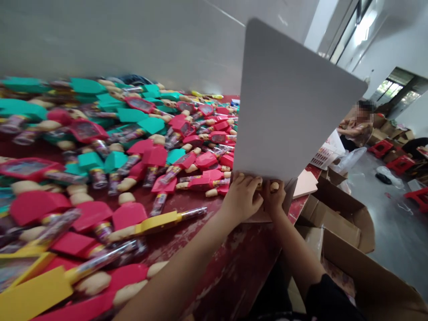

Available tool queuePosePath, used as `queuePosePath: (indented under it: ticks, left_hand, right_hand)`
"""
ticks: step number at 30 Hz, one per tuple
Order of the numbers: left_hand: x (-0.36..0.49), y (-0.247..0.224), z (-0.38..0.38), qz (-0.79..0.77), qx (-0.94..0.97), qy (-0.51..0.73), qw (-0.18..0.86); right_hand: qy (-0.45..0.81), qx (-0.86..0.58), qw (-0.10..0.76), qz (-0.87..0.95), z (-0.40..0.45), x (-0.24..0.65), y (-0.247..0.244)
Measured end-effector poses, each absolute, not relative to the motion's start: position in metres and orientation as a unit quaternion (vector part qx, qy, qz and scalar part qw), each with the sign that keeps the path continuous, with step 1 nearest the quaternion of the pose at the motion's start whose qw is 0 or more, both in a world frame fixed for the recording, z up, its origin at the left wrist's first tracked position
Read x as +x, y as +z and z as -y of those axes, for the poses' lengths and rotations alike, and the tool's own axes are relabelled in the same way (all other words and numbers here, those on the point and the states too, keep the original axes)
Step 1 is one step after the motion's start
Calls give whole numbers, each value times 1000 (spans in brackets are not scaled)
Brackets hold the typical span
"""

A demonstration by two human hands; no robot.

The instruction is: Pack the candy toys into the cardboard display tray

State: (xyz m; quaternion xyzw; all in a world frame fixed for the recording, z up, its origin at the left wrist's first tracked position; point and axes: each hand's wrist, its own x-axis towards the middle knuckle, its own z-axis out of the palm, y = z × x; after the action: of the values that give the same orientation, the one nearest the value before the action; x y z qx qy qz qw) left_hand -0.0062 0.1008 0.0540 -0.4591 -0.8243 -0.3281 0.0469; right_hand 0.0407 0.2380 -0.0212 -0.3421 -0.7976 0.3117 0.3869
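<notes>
A person's left hand (243, 196) and right hand (274, 196) lay side by side, slightly apart, at the foot of a tall grey panel (287, 102) rising directly above them. The left hand's fingers were partly spread; the right hand's were curled around a small tan piece (274, 187). Whether either hand gripped anything could not be told. Red, green and yellow paddle-shaped items (155, 156) crowded the red counter (230, 267) to their left; open cartons (327, 216) stood to their right.
</notes>
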Motion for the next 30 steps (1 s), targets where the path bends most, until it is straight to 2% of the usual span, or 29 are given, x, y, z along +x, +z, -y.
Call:
queuePosePath:
  ticks: [4,6,7,8,10,12,14,16,19,23,26,28,30]
  left_hand:
    - [27,47,-53,802,-404,-415,148]
    - [45,37,-16,817,-403,-396,116]
    - [53,33,3,829,-400,-380,91]
    - [59,30,23,845,-387,-364,60]
    - [70,28,61,876,-337,-344,-6]
    - [80,33,92,893,-274,-347,-79]
    - [93,39,114,891,-236,-360,-144]
    - [107,36,125,890,-233,-342,-193]
    - [127,10,126,911,-241,-217,-253]
    - [133,-25,122,941,-212,-124,-234]
    - [123,-23,117,942,-220,-102,-232]
    - [114,-16,111,941,-224,-84,-241]
    - [104,-12,103,946,-212,-74,-233]
  right_hand:
    - [298,-289,428,803,-225,58,-15]
    - [249,-230,524,782,-208,69,-13]
    - [247,-179,587,750,-196,75,-12]
    - [264,-110,613,736,-183,78,-11]
    - [319,36,545,775,-152,78,-11]
    - [342,166,380,843,-118,67,-17]
    - [331,243,274,870,-87,44,-29]
    - [317,253,242,882,-63,15,-43]
    - [258,232,139,927,-38,-25,-54]
    - [135,218,-28,966,-20,-50,-36]
    - [132,185,-56,972,-20,-37,-13]
    - [200,147,-24,968,-28,-13,3]
    - [320,98,36,942,-46,19,20]
